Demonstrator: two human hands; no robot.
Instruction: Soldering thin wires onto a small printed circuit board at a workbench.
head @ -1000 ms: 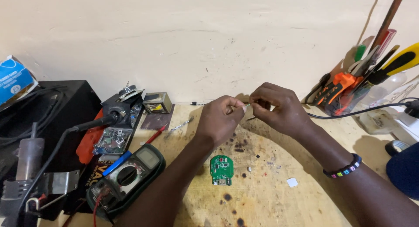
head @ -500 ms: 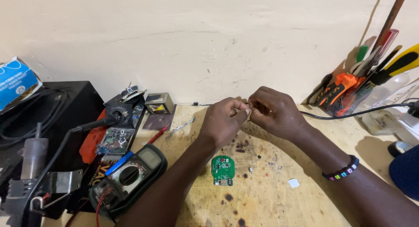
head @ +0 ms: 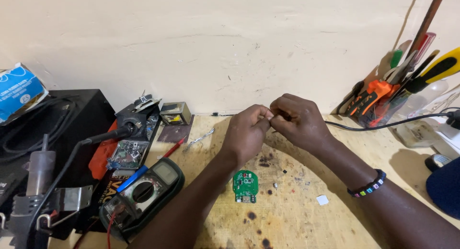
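The wooden bench point(head: 306, 215), scorched in dark spots, carries everything, and the small green circuit board point(head: 245, 185) lying flat near its middle serves as landmark. Left of the board sits a multimeter point(head: 143, 194) with its leads, and beyond that a black box point(head: 57, 129) and a soldering stand point(head: 40, 201). Far to the board's right, against the wall, a cluster of pliers and screwdrivers point(head: 388, 95) stands upright. Directly above the board the left hand point(head: 247, 134) and right hand point(head: 297, 120) meet, fingertips pinched together on something very small, perhaps a fine wire or component; it is too tiny and too covered to name. By the look of it, this is a preparing or twisting step done clear of the board, which lies untouched; any further handling calls for a steady, delicate pinch.
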